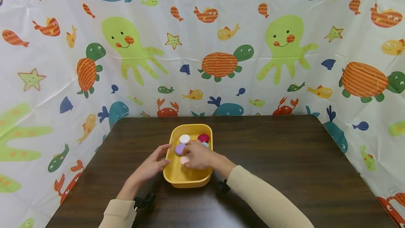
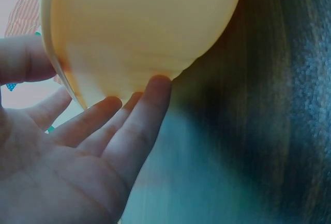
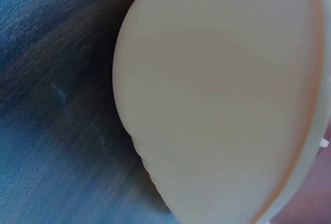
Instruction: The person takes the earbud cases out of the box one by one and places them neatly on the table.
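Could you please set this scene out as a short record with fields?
Container: yellow tray
Surface: dark brown table
Visible contents: white piece, purple piece, dark red piece, light blue piece, pale pink piece; others may be hidden
Left hand: holds the tray at its left side
Right hand: inside the tray, at the pieces; whether it grips one cannot be told
Clothing: cream sleeves
Backdrop: white cloth printed with sea animals
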Available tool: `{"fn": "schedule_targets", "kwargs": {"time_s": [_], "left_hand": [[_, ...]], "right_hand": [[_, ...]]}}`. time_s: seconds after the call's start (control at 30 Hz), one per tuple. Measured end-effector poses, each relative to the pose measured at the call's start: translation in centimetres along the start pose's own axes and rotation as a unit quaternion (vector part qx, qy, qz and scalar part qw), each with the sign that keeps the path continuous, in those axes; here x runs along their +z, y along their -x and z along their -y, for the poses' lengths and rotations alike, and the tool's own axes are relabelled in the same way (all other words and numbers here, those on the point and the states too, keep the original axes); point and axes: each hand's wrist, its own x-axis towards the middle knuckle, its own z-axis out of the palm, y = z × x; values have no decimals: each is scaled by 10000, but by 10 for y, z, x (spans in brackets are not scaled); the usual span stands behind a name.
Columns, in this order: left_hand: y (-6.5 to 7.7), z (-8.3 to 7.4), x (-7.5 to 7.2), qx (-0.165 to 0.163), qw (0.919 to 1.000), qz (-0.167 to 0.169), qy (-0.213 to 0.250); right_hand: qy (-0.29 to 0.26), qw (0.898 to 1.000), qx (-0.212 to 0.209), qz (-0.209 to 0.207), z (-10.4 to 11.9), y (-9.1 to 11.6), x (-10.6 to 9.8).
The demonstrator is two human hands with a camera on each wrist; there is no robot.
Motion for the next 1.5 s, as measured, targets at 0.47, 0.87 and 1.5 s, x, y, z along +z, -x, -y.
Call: {"fn": "schedule_targets", "kwargs": {"time_s": [0.47, 0.87, 1.5], "left_hand": [[1, -2, 0, -86, 10000, 6, -48], [0, -1, 0, -62, 10000, 65, -27], [-2, 1, 0, -45, 9999, 100, 73]], "right_hand": [[-229, 9991, -119, -336, 3, 10, -12], [-11, 9984, -121, -546, 10, 19, -21], [-171, 9959, -96, -884, 6, 33, -43]]}}
